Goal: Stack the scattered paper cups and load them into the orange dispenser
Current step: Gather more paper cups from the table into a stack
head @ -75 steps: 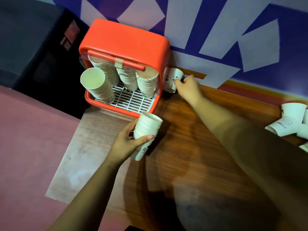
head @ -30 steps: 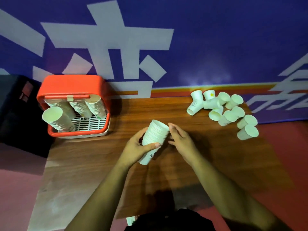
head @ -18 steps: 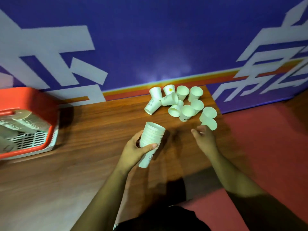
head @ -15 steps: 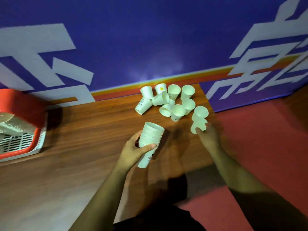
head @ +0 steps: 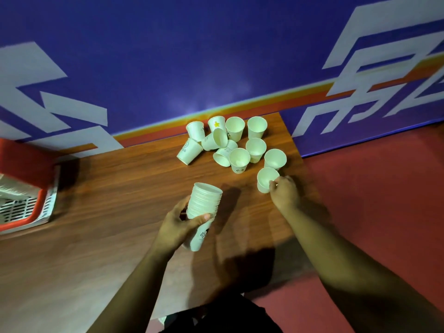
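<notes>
My left hand (head: 179,225) grips a tall stack of nested white paper cups (head: 203,205), tilted with its open mouth up and to the right, above the middle of the wooden table (head: 108,212). My right hand (head: 284,194) pinches the rim of a single white cup (head: 264,180) near the table's right edge. Several loose cups (head: 230,143) lie scattered at the back right, some upright, some on their sides. The orange dispenser (head: 21,188) shows only partly at the left edge, with cup stacks inside it.
A blue wall (head: 192,56) with white shapes and an orange stripe runs right behind the table. Red floor (head: 372,200) lies past the table's right edge. My dark clothing (head: 221,316) shows at the bottom of the view.
The view swung right from the dispenser to the loose cups. My right hand left the stack, reached to the right and took hold of a single cup. My left hand kept the stack.
</notes>
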`<act>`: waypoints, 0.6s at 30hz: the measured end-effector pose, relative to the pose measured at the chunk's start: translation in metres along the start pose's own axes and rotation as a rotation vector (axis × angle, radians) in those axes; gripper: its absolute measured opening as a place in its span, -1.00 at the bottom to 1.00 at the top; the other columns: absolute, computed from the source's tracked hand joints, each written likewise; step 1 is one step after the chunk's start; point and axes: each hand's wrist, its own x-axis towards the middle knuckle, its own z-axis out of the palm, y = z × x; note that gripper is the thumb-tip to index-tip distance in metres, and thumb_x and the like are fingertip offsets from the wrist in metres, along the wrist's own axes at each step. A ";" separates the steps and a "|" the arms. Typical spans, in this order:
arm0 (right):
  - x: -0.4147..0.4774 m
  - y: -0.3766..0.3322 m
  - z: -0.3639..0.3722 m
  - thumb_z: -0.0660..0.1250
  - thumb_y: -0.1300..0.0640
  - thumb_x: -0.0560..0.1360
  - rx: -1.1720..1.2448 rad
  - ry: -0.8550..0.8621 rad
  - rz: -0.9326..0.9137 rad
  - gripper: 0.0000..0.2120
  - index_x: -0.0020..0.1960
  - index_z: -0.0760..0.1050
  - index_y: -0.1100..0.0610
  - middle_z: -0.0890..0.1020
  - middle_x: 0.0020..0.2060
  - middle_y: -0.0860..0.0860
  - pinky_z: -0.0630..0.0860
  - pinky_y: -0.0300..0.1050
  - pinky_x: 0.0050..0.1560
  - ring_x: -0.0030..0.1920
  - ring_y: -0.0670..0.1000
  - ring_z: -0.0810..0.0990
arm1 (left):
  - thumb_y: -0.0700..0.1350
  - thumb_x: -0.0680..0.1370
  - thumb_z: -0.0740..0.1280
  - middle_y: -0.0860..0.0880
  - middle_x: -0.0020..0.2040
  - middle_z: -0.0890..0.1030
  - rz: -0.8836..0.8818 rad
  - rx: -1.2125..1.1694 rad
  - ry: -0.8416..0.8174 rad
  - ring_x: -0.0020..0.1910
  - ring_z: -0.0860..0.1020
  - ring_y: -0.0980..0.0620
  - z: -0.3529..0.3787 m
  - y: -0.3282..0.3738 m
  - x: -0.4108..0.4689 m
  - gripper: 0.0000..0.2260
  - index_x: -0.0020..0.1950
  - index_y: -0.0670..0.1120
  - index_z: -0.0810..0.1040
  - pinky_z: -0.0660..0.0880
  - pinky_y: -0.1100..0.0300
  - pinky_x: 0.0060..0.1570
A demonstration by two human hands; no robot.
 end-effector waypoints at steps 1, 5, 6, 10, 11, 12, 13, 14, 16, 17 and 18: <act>-0.003 0.002 0.001 0.24 0.04 0.60 0.034 -0.035 -0.006 -0.62 0.19 0.53 0.35 0.53 0.16 0.25 0.46 0.00 0.08 0.14 0.22 0.53 | 0.16 0.23 0.60 0.14 0.09 0.71 -0.002 0.009 0.002 0.05 0.67 0.15 0.002 0.000 0.000 -0.38 0.28 0.21 0.56 0.60 0.15 0.06; -0.027 0.004 0.003 0.46 -0.04 0.45 0.105 -0.139 -0.031 -0.41 0.32 0.45 0.31 0.47 0.26 0.16 0.45 -0.05 0.18 0.22 0.15 0.50 | 0.08 0.30 0.60 0.18 0.07 0.71 -0.001 0.043 0.005 0.00 0.66 0.21 0.006 -0.002 0.001 -0.44 0.27 0.21 0.56 0.57 0.24 0.00; -0.034 0.002 0.004 0.50 -0.03 0.41 0.136 -0.131 -0.029 -0.38 0.33 0.45 0.29 0.47 0.26 0.13 0.47 -0.05 0.18 0.22 0.14 0.51 | 0.06 0.32 0.62 0.19 0.06 0.70 -0.002 0.048 0.010 0.00 0.66 0.21 0.004 -0.002 0.000 -0.45 0.27 0.22 0.55 0.57 0.22 0.01; -0.062 -0.019 -0.005 0.52 -0.03 0.40 0.465 -0.058 -0.036 -0.50 0.23 0.53 0.20 0.54 0.09 0.02 0.54 -0.13 0.02 0.10 0.04 0.57 | 0.13 0.29 0.64 0.14 0.10 0.69 0.004 0.118 0.033 0.04 0.64 0.21 -0.018 -0.005 0.003 -0.34 0.35 0.15 0.53 0.55 0.19 0.06; -0.070 -0.029 -0.009 0.48 -0.04 0.43 0.539 -0.058 -0.060 -0.59 0.18 0.57 0.17 0.57 0.03 -0.01 0.53 -0.16 -0.02 0.05 0.01 0.59 | 0.10 0.31 0.64 0.13 0.13 0.67 0.008 0.145 0.029 0.07 0.63 0.18 -0.025 -0.005 0.003 -0.35 0.37 0.14 0.52 0.55 0.19 0.08; -0.076 -0.040 -0.013 0.44 -0.07 0.46 0.605 -0.075 -0.076 -0.65 0.12 0.59 0.13 0.61 -0.01 -0.02 0.54 -0.17 -0.03 0.02 -0.01 0.61 | 0.06 0.34 0.63 0.13 0.14 0.66 0.017 0.168 0.017 0.10 0.63 0.15 -0.031 -0.005 0.003 -0.37 0.37 0.14 0.52 0.54 0.18 0.10; -0.080 -0.050 -0.018 0.41 -0.12 0.47 0.665 -0.109 -0.083 -0.68 0.07 0.60 0.10 0.63 -0.03 -0.02 0.56 -0.14 -0.01 0.00 -0.02 0.63 | 0.05 0.36 0.63 0.13 0.15 0.66 0.026 0.189 0.001 0.11 0.62 0.16 -0.036 -0.005 0.002 -0.39 0.37 0.15 0.52 0.53 0.20 0.10; -0.084 -0.062 -0.022 0.38 -0.18 0.47 0.705 -0.146 -0.102 -0.67 0.01 0.60 0.07 0.65 -0.06 -0.01 0.58 -0.10 0.00 -0.02 -0.03 0.64 | 0.03 0.37 0.62 0.15 0.15 0.65 0.041 0.209 -0.010 0.11 0.61 0.20 -0.041 -0.004 0.001 -0.40 0.36 0.17 0.51 0.51 0.24 0.09; -0.090 -0.083 -0.028 0.36 -0.25 0.43 0.702 -0.173 -0.214 -0.62 -0.16 0.58 0.09 0.62 -0.19 -0.02 0.56 -0.06 -0.09 -0.14 -0.05 0.62 | 0.03 0.36 0.62 0.19 0.16 0.64 0.070 0.256 -0.022 0.11 0.58 0.29 -0.052 -0.004 -0.002 -0.41 0.34 0.22 0.50 0.48 0.28 0.09; -0.092 -0.091 -0.030 0.37 -0.24 0.43 0.676 -0.181 -0.292 -0.61 -0.25 0.55 0.11 0.57 -0.29 -0.03 0.50 -0.08 -0.17 -0.23 -0.08 0.57 | 0.09 0.33 0.62 0.19 0.17 0.63 0.087 0.285 -0.026 0.13 0.57 0.28 -0.057 -0.005 -0.004 -0.38 0.34 0.24 0.49 0.49 0.24 0.13; -0.094 -0.099 -0.031 0.39 -0.19 0.45 0.633 -0.197 -0.366 -0.60 -0.31 0.51 0.13 0.51 -0.35 -0.04 0.42 -0.12 -0.24 -0.30 -0.11 0.49 | 0.18 0.30 0.61 0.18 0.19 0.62 0.102 0.318 -0.040 0.17 0.57 0.23 -0.062 -0.007 -0.005 -0.34 0.36 0.24 0.49 0.51 0.17 0.17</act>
